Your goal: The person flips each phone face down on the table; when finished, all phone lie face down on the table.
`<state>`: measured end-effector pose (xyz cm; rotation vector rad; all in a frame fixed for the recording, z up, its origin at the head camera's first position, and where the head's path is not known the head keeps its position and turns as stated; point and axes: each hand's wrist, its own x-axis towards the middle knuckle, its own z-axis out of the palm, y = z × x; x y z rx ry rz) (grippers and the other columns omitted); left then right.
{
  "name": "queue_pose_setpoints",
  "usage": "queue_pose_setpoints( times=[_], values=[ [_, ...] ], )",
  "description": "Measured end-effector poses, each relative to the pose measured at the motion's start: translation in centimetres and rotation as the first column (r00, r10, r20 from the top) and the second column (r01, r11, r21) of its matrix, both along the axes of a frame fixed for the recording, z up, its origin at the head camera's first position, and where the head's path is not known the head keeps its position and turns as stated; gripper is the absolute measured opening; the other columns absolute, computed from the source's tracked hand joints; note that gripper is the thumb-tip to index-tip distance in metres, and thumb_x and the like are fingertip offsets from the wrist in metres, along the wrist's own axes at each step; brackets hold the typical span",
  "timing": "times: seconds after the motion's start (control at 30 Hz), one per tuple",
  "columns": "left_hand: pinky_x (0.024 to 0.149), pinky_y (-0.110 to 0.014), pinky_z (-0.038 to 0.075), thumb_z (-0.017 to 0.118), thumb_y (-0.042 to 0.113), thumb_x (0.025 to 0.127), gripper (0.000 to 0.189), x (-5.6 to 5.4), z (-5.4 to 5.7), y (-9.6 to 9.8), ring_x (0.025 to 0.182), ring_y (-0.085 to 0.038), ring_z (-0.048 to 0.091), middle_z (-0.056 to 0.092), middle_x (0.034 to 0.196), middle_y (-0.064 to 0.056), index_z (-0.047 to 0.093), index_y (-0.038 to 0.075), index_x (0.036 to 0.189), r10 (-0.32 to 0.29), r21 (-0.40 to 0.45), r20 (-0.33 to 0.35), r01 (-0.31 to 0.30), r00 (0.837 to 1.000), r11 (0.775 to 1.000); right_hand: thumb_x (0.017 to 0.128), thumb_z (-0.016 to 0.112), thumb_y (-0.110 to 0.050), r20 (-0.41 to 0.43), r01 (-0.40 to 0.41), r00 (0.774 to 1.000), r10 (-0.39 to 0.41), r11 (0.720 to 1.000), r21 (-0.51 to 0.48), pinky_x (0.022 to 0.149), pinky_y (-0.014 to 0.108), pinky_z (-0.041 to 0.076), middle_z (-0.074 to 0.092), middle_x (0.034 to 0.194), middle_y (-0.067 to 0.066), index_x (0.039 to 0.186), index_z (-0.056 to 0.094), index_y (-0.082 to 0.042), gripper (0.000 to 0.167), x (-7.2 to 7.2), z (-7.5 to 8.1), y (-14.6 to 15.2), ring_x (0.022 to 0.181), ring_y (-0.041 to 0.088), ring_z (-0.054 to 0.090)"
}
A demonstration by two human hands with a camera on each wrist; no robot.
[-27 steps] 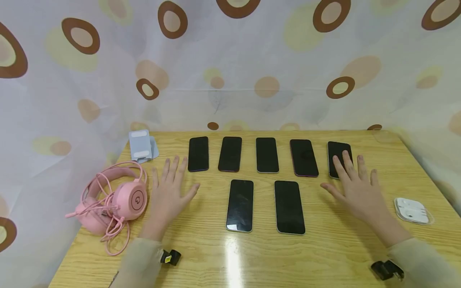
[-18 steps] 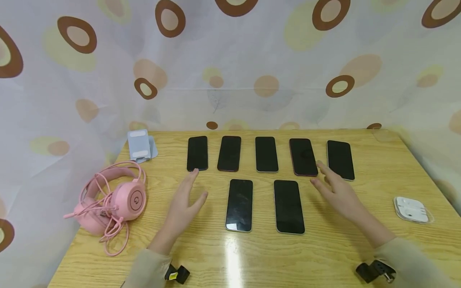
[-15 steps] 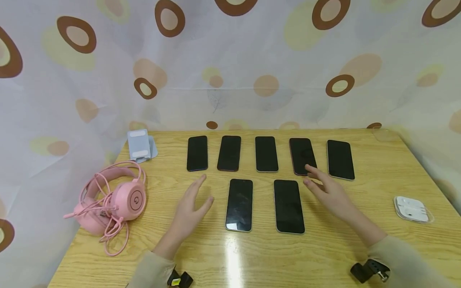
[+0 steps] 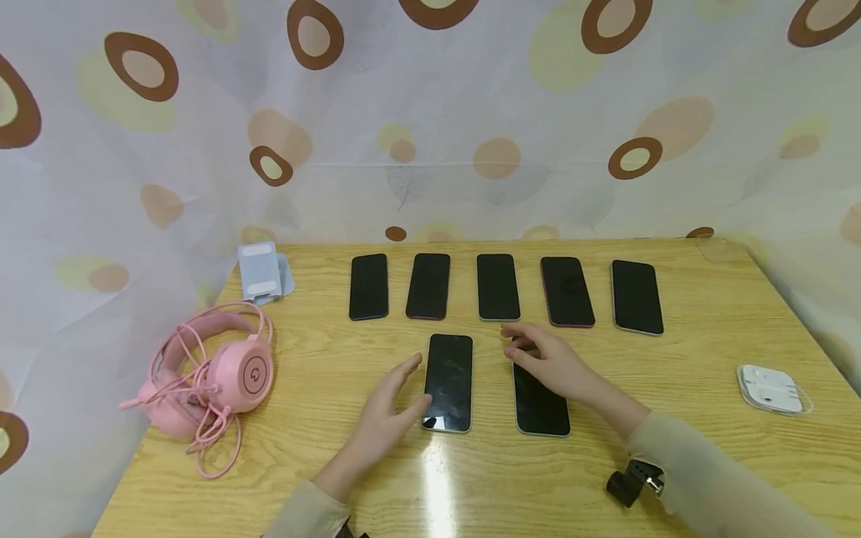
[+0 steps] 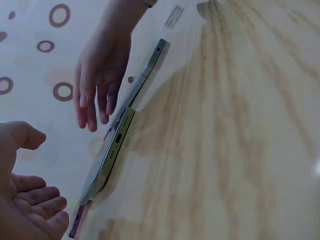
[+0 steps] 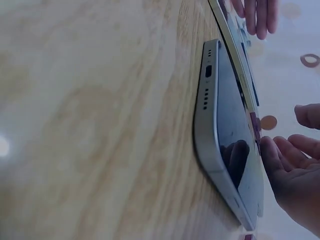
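Two black-screened smartphones lie side by side in a front row: a left phone (image 4: 448, 366) and a right phone (image 4: 542, 407). My left hand (image 4: 386, 415) is beside the left phone, thumb near its lower left edge, fingers loosely bent. Over the upper half of the right phone hovers my right hand (image 4: 553, 364), its fingers relaxed and pointing left, hiding that phone's top. Neither hand holds anything. In the right wrist view, the right phone (image 6: 206, 135) shows its port end, with dark finger reflections on the glass.
Behind them, a row of several more phones, including a middle one (image 4: 498, 288), lies on the wooden table (image 4: 336, 463). Pink headphones (image 4: 229, 373) with a tangled cable and a light blue phone stand (image 4: 261, 270) are at left. White wired earphones (image 4: 770, 390) in a case lie at right.
Both hands have moved inward from spread-out positions at the sides to the front-row phones. My right hand came off the back-right phone and travelled left. The phones have stayed put.
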<state>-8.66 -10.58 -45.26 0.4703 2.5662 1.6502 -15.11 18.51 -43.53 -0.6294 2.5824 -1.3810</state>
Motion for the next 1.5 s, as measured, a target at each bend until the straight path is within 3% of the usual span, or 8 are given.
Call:
queue_pose_setpoints(
  times=[0.1,0.27,0.67,0.9,1.07,1.5],
  values=[
    [0.108,-0.046,0.029,0.065,0.025,0.091,0.062,0.1,-0.3,0.3,0.134,-0.025,0.036,0.041,0.146,-0.008,0.039,0.007,0.145,-0.018,-0.023,0.000,0.018,1.000,1.000,0.096,0.058,-0.016,0.002,-0.050,0.999,0.050,0.998,0.032,0.086,0.039,0.049,0.055,0.128,0.017,0.137,0.047,0.002,0.046,-0.7,-0.2,-0.8,0.103,0.024,0.058],
    [0.108,-0.046,0.029,0.068,0.029,0.089,0.070,0.0,-0.4,0.8,0.136,-0.025,0.033,0.036,0.149,-0.007,0.035,0.009,0.148,-0.066,-0.134,0.016,0.067,0.998,0.989,0.090,0.067,-0.009,-0.047,-0.122,0.991,0.128,0.986,0.112,0.080,0.036,0.051,0.057,0.122,0.016,0.135,0.049,0.003,0.050,-2.1,-0.3,-1.9,0.095,0.022,0.059],
    [0.109,-0.045,0.026,0.076,0.041,0.080,0.091,-1.0,-0.2,1.0,0.141,-0.023,0.022,0.024,0.155,-0.007,0.027,0.010,0.151,-0.178,-0.354,-0.002,0.166,0.984,0.920,0.079,0.077,-0.006,-0.059,-0.239,0.962,0.266,0.929,0.284,0.072,0.028,0.047,0.059,0.105,0.009,0.124,0.058,0.004,0.050,-5.0,-0.1,-4.2,0.078,0.014,0.052],
    [0.110,-0.044,0.026,0.081,0.039,0.075,0.100,-1.3,0.1,0.8,0.142,-0.022,0.020,0.020,0.156,-0.006,0.023,0.009,0.152,-0.220,-0.366,0.058,0.225,0.974,0.903,0.075,0.081,-0.009,-0.052,-0.257,0.956,0.290,0.907,0.333,0.070,0.027,0.046,0.058,0.099,0.007,0.119,0.062,0.001,0.049,-5.8,-0.1,-4.7,0.076,0.013,0.051],
    [0.110,-0.041,0.026,0.082,0.034,0.075,0.099,-1.4,0.2,0.7,0.142,-0.021,0.020,0.021,0.156,-0.006,0.023,0.007,0.151,-0.228,-0.372,0.066,0.236,0.971,0.898,0.074,0.082,-0.010,-0.025,-0.264,0.957,0.287,0.908,0.324,0.070,0.027,0.045,0.056,0.094,0.004,0.114,0.064,0.000,0.046,-6.2,-0.1,-4.8,0.076,0.014,0.051],
    [0.110,-0.042,0.025,0.080,0.042,0.075,0.100,-2.2,0.2,0.1,0.141,-0.019,0.020,0.022,0.156,-0.004,0.024,0.009,0.151,-0.278,-0.358,0.082,0.289,0.957,0.888,0.076,0.080,-0.011,-0.026,-0.296,0.950,0.312,0.922,0.249,0.071,0.029,0.046,0.055,0.091,0.003,0.109,0.061,0.000,0.040,-6.5,0.3,-4.5,0.078,0.015,0.051]
  ],
)
